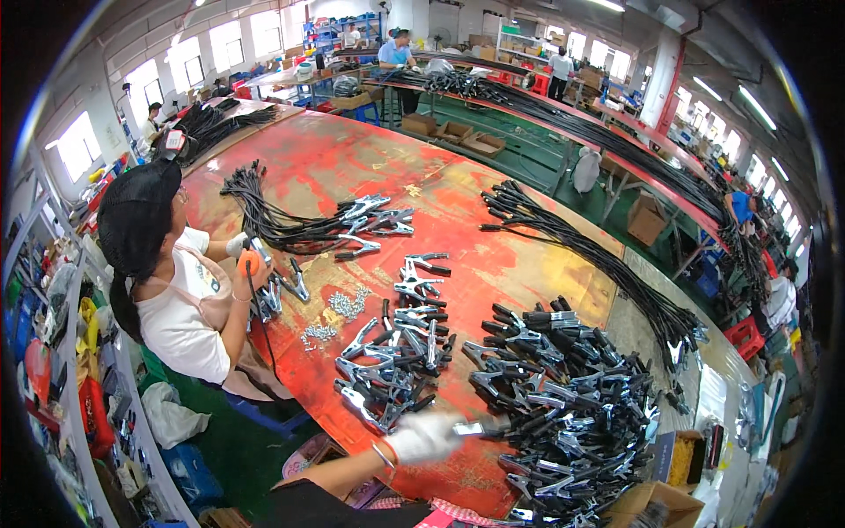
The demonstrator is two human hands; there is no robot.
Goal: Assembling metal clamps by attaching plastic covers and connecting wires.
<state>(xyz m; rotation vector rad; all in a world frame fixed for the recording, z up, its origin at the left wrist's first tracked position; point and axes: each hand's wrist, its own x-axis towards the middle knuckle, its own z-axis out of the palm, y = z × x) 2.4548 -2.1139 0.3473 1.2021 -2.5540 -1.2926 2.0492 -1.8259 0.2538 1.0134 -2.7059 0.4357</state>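
Observation:
My left hand (429, 438), in a white glove and smeared by motion, reaches in over the red worktable (458, 480). At its fingertips is a spring clamp (471, 429) with a silver metal part and a blurred dark handle; the fingers appear closed on it. Just right of the hand lies a large heap of black-handled metal spring clamps (563, 396). A smaller group of clamps (387, 361) lies to the left, beyond my hand. I do not see my right hand.
At the left a co-worker (189, 282) holds an orange-and-black power tool (253, 261). Small metal fasteners (349, 304) lie nearby. Black cable bundles (572, 242) with clamps stretch across the table. Cardboard boxes (656, 508) stand at the near right; shelves (132, 422) line the left.

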